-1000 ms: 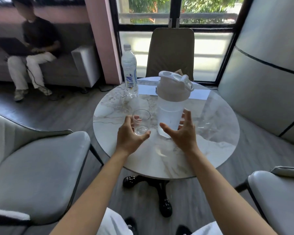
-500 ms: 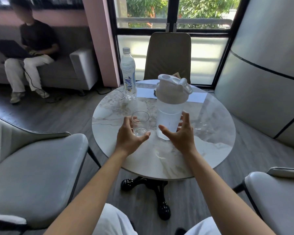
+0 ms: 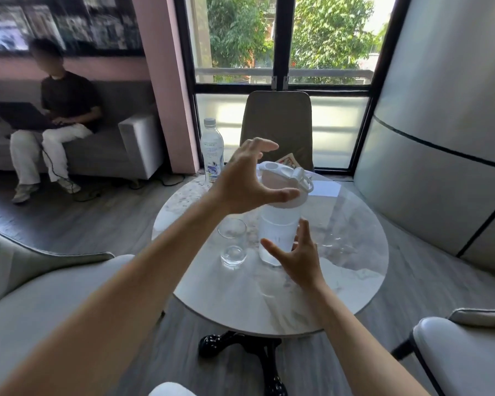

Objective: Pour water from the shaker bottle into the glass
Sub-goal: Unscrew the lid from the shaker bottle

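A translucent shaker bottle (image 3: 279, 224) with a white flip lid stands upright on the round marble table (image 3: 340, 281), holding water. An empty clear glass (image 3: 232, 242) stands just left of it. My left hand (image 3: 246, 181) is raised beside the bottle's lid, fingers spread and curved, thumb at the lid's front edge, holding nothing. My right hand (image 3: 300, 257) is open at the bottle's lower body, fingers apart, close to its wall and not closed around it.
A sealed plastic water bottle (image 3: 211, 151) stands at the table's far left edge, with papers (image 3: 325, 187) behind the shaker. Chairs ring the table: grey ones at left (image 3: 40, 295) and right (image 3: 463, 350), a tan one (image 3: 277, 124) beyond. A person sits on a sofa far left.
My left hand has let go of the glass and risen to the shaker's lid. My right hand stays by the bottle's base. The view has tilted upward.
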